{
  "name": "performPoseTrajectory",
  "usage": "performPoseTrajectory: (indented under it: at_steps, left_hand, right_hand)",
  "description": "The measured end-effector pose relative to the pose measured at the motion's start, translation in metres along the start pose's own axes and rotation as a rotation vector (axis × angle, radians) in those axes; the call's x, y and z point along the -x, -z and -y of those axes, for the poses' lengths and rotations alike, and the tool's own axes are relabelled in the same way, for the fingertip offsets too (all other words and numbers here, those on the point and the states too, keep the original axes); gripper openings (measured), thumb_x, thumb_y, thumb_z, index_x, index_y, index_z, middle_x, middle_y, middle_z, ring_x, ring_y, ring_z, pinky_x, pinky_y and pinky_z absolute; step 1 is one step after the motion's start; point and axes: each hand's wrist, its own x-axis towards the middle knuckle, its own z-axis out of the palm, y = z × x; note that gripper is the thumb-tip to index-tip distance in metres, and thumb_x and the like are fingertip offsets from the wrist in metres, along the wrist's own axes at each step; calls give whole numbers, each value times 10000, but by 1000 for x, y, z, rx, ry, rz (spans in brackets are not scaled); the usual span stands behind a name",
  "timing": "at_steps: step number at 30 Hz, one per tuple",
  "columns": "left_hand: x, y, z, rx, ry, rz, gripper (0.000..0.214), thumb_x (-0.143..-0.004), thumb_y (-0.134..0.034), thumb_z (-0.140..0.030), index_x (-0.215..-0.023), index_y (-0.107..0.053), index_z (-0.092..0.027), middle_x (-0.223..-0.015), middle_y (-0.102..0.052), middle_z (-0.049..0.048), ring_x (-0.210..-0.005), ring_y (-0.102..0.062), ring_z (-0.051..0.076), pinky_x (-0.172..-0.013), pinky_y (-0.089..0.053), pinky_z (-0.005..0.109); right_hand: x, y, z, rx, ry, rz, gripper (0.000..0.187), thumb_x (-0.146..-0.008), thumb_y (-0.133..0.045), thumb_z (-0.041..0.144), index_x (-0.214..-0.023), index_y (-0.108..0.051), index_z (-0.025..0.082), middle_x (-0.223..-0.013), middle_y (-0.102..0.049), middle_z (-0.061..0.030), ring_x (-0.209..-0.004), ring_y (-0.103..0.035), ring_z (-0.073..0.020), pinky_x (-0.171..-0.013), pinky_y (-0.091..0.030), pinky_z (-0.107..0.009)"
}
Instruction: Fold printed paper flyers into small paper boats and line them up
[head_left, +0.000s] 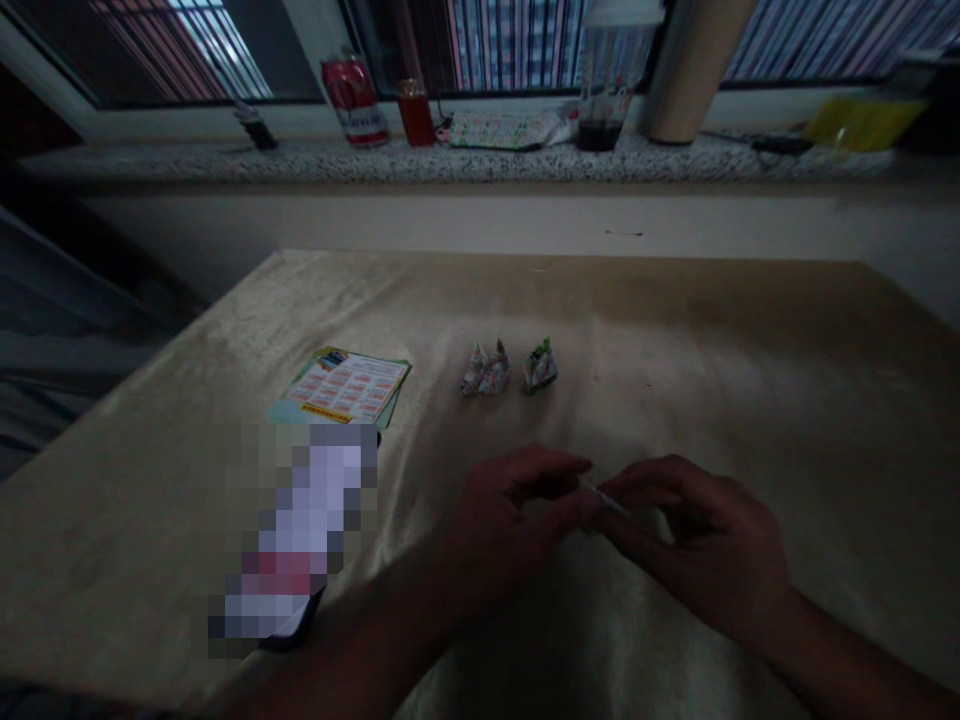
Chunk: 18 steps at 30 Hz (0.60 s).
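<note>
The small paper piece [606, 500] is low in the middle of the table [750, 360], just above the cloth. It is pinched from both sides by the fingertips of the left hand [517, 515] and the right hand [701, 550] (its shape is hard to tell in this dim light). At 11 o'clock from it lie a folded paper figure [540, 366] and a wider folded figure [486, 370], at 10 o'clock a stack of printed sheets [341, 388], and at 9 o'clock a phone [307, 530].
</note>
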Motion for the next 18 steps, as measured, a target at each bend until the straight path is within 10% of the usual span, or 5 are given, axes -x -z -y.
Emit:
performPoseTrajectory:
  at_steps: [9, 18]
  left_hand:
    - [0, -1, -3, 1, -102, -126, 55, -839, -747, -223, -839, -786, -185, -785, -740, 23, -714, -693, 140, -661, -557, 235]
    - [-5, 4, 0, 287, 221, 43, 144, -762, -831, -248, -798, -761, -128, -636, -744, 27, -562, -685, 122, -578, -556, 221]
  right_hand:
    - [-7, 1, 5, -226, -270, 212, 170, -847, -755, 269, -696, -733, 195, -610, -737, -12, -530, -678, -123, -483, -522, -187]
    - [-14, 15, 3, -422, -344, 203, 141, -877, -745, 292, -963, -779, 186, -662, -746, -16, -532, -666, -117, -506, -554, -201]
